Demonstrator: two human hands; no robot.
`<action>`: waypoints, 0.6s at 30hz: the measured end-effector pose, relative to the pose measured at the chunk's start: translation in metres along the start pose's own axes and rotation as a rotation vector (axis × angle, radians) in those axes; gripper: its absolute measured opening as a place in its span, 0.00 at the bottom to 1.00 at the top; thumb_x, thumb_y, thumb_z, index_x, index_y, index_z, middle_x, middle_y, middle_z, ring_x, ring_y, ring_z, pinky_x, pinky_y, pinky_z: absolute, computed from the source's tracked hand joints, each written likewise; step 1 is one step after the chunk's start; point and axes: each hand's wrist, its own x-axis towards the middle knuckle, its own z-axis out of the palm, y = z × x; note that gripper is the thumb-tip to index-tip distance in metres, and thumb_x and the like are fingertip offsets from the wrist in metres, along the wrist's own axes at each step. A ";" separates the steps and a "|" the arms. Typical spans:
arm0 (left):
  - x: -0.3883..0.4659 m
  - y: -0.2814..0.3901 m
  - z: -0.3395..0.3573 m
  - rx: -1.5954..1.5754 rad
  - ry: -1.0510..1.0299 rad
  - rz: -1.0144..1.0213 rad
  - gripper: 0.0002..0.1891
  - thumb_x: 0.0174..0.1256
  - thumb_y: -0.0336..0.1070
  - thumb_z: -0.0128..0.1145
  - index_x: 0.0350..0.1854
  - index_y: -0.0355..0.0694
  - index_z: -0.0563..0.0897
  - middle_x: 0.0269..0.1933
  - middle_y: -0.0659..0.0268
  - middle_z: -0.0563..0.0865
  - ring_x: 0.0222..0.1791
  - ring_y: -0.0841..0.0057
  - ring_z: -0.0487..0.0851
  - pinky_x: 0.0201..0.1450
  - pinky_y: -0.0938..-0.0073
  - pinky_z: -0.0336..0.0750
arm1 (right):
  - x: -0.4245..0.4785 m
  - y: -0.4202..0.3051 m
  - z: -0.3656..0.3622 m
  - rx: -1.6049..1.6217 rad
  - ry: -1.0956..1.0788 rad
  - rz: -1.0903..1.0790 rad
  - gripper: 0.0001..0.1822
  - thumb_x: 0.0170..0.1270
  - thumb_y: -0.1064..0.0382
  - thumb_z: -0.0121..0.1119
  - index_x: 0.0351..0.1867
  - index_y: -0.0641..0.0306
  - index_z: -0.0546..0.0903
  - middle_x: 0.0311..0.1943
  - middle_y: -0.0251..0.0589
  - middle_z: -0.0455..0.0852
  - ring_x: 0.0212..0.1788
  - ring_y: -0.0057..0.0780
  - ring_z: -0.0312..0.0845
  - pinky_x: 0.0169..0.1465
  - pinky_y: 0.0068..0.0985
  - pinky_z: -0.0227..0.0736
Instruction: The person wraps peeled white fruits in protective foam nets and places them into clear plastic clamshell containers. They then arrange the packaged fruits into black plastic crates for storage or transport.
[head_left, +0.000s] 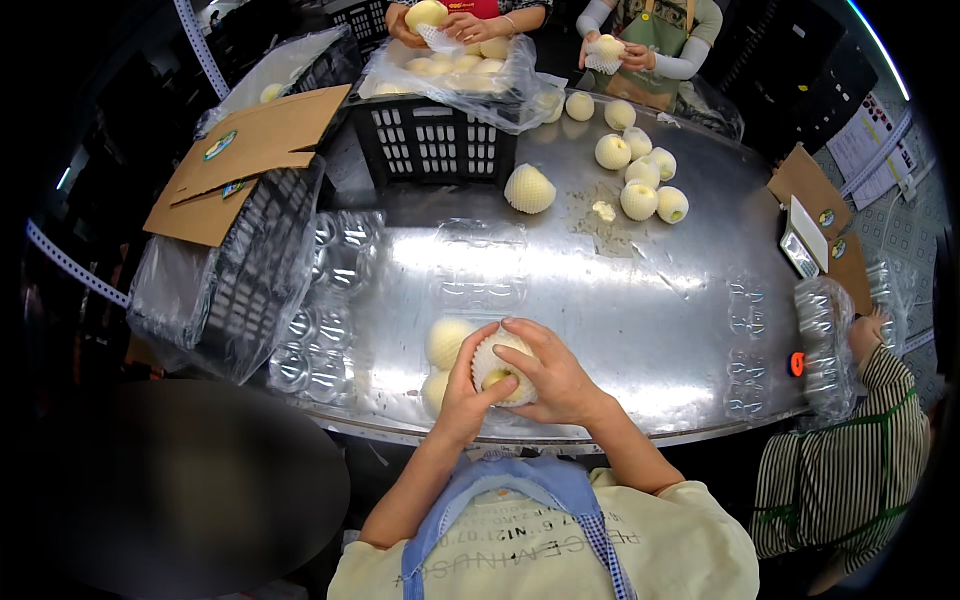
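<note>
My left hand and my right hand are closed around one pale yellow fruit, an apple or a pear, in a white foam net sleeve. The fruit's bare end shows between my thumbs. Two more sleeved fruits sit just left of it, partly behind my left hand. They appear to rest in a transparent plastic clamshell, whose raised lid lies beyond on the metal table. My hands hide the tray's right side.
Several sleeved fruits stand at the far right. A black crate holds fruit. Transparent trays lie left, near cardboard. Right are stacked trays, an orange object and a scale. Co-workers' hands hold fruit; another person stands right.
</note>
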 end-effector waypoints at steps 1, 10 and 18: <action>-0.002 -0.001 0.000 0.032 0.009 0.021 0.39 0.58 0.23 0.64 0.72 0.40 0.62 0.67 0.60 0.68 0.68 0.71 0.67 0.68 0.70 0.66 | -0.001 -0.001 0.002 -0.010 -0.007 0.001 0.46 0.37 0.68 0.76 0.66 0.54 0.71 0.67 0.53 0.66 0.68 0.53 0.62 0.68 0.44 0.63; -0.008 -0.008 -0.001 0.496 0.048 0.206 0.41 0.53 0.17 0.64 0.73 0.40 0.62 0.68 0.59 0.67 0.67 0.69 0.68 0.69 0.68 0.65 | -0.006 -0.006 0.020 -0.099 0.022 0.033 0.45 0.36 0.67 0.77 0.64 0.55 0.73 0.63 0.50 0.68 0.66 0.52 0.63 0.67 0.44 0.64; -0.012 0.003 -0.010 -0.343 -0.054 -0.158 0.35 0.74 0.60 0.43 0.73 0.40 0.61 0.67 0.58 0.71 0.69 0.65 0.69 0.70 0.62 0.65 | -0.012 -0.018 0.023 0.175 0.295 0.211 0.45 0.38 0.62 0.80 0.63 0.62 0.71 0.61 0.53 0.68 0.64 0.48 0.67 0.64 0.38 0.67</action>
